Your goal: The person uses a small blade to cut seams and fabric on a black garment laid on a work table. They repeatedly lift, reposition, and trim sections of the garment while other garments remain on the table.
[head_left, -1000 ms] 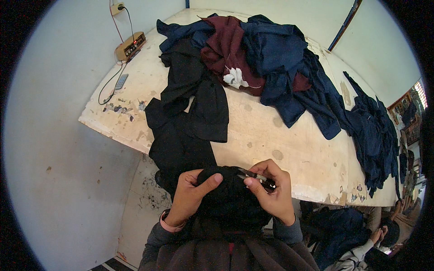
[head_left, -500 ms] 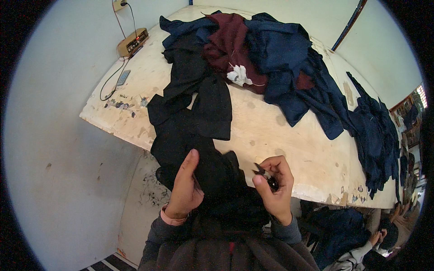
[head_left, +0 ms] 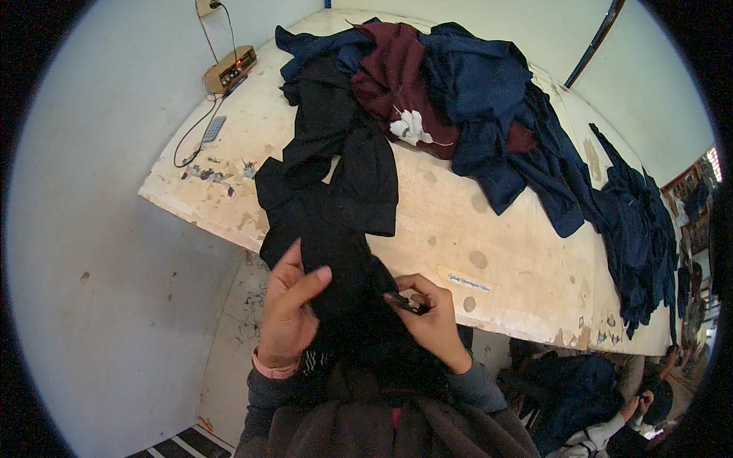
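Note:
A black garment runs from the table down over its near edge toward my lap. My left hand, with a pinkish band at the wrist, is at the garment's left side. Its thumb and forefinger are apart, the thumb over the black cloth; the other fingers are partly hidden. On the garment's right side, my right hand is closed around small dark thread snips. The snips' tips lie against the black cloth, and their blades are hard to make out there.
Navy garments and a maroon one are heaped across the pale table, a crumpled white piece on top. A radio-like box, cable and remote lie far left. Another person's hands show at lower right.
My right hand with the snips has moved left onto the black garment, uncovering a printed slip on the table. My left hand has shifted slightly left, its thumb now reaching over the cloth.

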Demonstrator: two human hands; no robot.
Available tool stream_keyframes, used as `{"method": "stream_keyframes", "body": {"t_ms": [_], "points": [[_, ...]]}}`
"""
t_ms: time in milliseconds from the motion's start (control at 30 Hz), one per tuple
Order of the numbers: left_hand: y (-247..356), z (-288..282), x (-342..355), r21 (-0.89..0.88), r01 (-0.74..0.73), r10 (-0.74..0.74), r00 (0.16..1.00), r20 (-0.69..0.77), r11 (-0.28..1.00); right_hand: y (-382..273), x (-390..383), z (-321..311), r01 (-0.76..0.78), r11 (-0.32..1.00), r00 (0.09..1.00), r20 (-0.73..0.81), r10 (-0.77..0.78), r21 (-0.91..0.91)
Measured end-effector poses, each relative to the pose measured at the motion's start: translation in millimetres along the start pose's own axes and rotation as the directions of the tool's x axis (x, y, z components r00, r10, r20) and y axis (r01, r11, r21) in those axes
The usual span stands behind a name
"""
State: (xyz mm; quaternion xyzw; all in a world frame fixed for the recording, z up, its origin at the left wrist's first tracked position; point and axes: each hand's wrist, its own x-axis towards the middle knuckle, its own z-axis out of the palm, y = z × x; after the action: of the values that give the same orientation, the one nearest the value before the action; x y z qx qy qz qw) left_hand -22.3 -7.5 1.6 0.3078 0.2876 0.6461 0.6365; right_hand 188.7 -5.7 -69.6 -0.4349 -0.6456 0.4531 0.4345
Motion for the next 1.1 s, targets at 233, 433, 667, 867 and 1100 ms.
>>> {"method": "stream_keyframes", "body": {"t_ms": [233, 433, 667, 867, 1100], "points": [[-11, -42, 32, 0.208, -0.072, 0.100, 0.987, -0.127, 0.976, -31, 10, -29, -0.311, 0.666, 0.933, 0.081, 0.352, 0.678], [-47, -28, 19, -0.057, 0.162, -0.161, 0.986, 0.032, 0.985, -19, 20, -40, -0.223, 0.525, 0.922, 0.002, 0.388, 0.822], [-60, -23, 11, -0.302, 0.247, -0.245, 0.968, 0.045, 0.921, -18, 31, -47, -0.067, 0.998, 0.839, -0.542, 0.049, -0.014], [-53, -14, 8, -0.309, 0.227, -0.251, 0.967, -0.039, 0.924, -37, -7, -43, -0.263, 0.945, 0.952, -0.209, 0.222, -0.194], [-50, -11, 10, -0.217, 0.106, -0.144, 0.976, -0.163, 0.970, -15, -15, -36, -0.284, 0.901, 0.946, -0.060, 0.320, 0.328]]}}
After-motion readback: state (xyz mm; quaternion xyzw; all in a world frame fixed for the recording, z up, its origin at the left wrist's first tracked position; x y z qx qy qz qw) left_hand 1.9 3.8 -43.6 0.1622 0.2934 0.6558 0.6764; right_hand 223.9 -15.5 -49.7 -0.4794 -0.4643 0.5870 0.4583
